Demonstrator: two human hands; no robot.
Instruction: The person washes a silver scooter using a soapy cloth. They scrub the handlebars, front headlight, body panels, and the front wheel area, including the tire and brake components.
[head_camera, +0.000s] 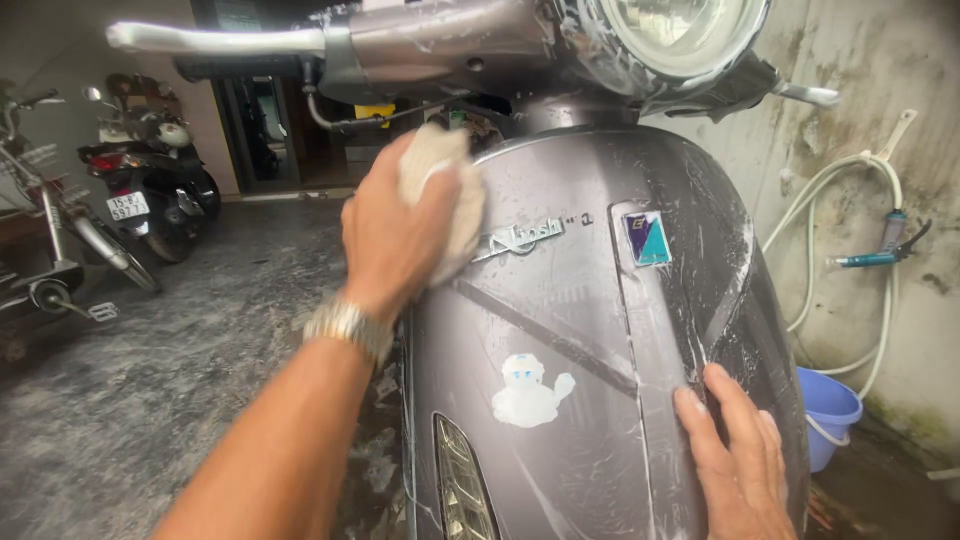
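Wet concrete yard, left hand (395, 235) grip pressing sponge (445, 195) on scooter panel (560, 330), right hand (735, 450) flat, holding nothing

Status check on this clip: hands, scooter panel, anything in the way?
Left hand presses sponge on grey scooter front panel. Right hand flat on panel, empty. Suds streak panel. Nothing blocking.

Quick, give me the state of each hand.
Left hand: closed on a sponge against the scooter.
Right hand: open, flat on the scooter.
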